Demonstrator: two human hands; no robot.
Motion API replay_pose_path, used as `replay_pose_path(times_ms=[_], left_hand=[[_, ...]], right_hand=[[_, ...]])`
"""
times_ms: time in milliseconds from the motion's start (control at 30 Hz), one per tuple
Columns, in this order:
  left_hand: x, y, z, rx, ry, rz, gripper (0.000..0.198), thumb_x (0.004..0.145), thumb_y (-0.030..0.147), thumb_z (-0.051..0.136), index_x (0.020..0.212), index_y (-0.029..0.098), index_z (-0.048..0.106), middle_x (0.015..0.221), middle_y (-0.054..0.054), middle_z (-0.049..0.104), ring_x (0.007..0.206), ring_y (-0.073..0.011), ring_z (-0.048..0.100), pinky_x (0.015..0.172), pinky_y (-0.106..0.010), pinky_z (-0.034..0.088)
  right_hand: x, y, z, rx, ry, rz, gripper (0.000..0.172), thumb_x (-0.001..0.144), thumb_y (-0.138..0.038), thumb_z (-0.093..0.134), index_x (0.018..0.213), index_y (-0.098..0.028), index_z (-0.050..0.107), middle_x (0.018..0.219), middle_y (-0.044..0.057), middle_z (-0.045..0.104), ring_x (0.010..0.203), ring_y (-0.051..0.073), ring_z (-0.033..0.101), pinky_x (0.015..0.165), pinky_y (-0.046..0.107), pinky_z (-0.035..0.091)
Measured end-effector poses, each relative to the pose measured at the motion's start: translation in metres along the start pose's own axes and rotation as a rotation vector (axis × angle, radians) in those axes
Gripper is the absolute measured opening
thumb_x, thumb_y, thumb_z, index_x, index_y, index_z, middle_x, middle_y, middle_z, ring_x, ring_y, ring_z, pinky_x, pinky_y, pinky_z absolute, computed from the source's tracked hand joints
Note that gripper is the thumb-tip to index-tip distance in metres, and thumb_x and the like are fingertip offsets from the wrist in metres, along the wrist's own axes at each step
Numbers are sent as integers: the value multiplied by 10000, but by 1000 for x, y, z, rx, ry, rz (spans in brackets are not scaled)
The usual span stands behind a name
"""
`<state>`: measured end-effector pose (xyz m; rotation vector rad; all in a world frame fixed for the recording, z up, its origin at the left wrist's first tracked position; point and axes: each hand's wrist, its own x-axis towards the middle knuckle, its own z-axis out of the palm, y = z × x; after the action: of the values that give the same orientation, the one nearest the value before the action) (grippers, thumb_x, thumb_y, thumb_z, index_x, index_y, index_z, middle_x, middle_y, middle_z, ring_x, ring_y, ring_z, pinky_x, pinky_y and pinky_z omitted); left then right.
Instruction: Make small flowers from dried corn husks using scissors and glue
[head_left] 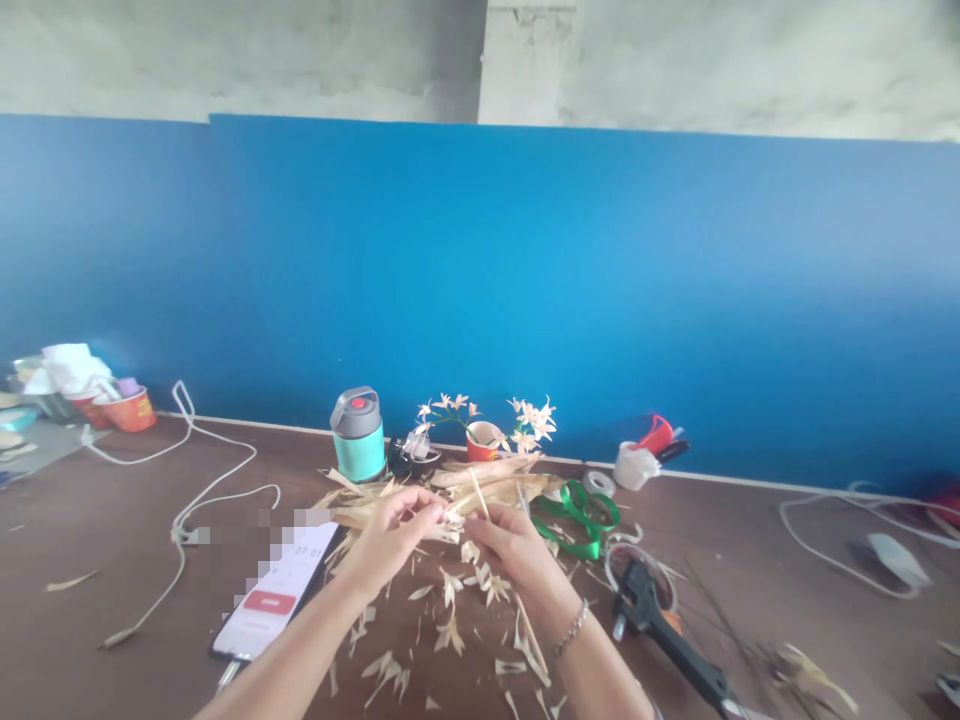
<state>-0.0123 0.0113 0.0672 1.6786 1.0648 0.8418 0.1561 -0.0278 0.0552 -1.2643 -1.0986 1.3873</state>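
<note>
My left hand (392, 527) and my right hand (511, 540) meet over a heap of dried straw-coloured husk strips (480, 485) on the brown table (112, 520). Both hands pinch a thin husk strip (455, 520) between their fingertips. A narrow sliver sticks up from my right hand. Small cut husk petals (450, 590) lie scattered under my wrists. My right wrist wears a bracelet (571, 628).
A teal bottle (358, 434) and a red cup with pale husk flowers (487, 425) stand behind the heap. Green ribbon (581, 510), tape roll (598, 483), black glue gun (660, 620), a phone (274, 590), white cables (187, 500) and bowls (124, 408) lie around.
</note>
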Motion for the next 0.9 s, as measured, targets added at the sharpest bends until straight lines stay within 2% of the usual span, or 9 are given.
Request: replay_pose_path(times_ms=[100,233,433,767,900], left_hand=[[0,2,-1,65,-14,18,283,777,428,499,755,179,631,704,-10,609,533,-118,483,479,-219,346],[-1,4,-1,96,-67,-14,205,739,366,533,721,175,607,660,12,583,464,-85,413,462,-216,314],[0,2,0,119,-151,-60,127,707,275,537,743,174,606,656,24,567,535,-103,454,517,-221,333],[0,2,-1,113,-209,-90,230,752,379,526,794,178,631,708,0,590,589,-129,485,544,-237,329],[1,1,-1,98,-165,-84,244,751,397,535,784,179,637,706,-3,612,595,-142,505,560,-248,338]], right_hand=[[1,0,-3,-92,8,-19,209,718,-333,596,620,-168,512,459,-77,366,410,46,226,406,216,134],[3,1,-6,-212,20,-72,209,714,-302,578,582,-172,482,483,-68,364,435,55,265,418,211,185],[4,3,-8,-284,60,-97,208,729,-288,532,578,-179,441,500,-67,332,441,60,284,419,201,236],[3,3,-7,-271,56,-139,221,731,-329,572,607,-175,473,509,-64,351,450,63,295,413,201,233],[1,2,-8,-249,62,-163,297,779,-428,547,636,-168,531,505,-55,371,451,69,310,427,210,251]])
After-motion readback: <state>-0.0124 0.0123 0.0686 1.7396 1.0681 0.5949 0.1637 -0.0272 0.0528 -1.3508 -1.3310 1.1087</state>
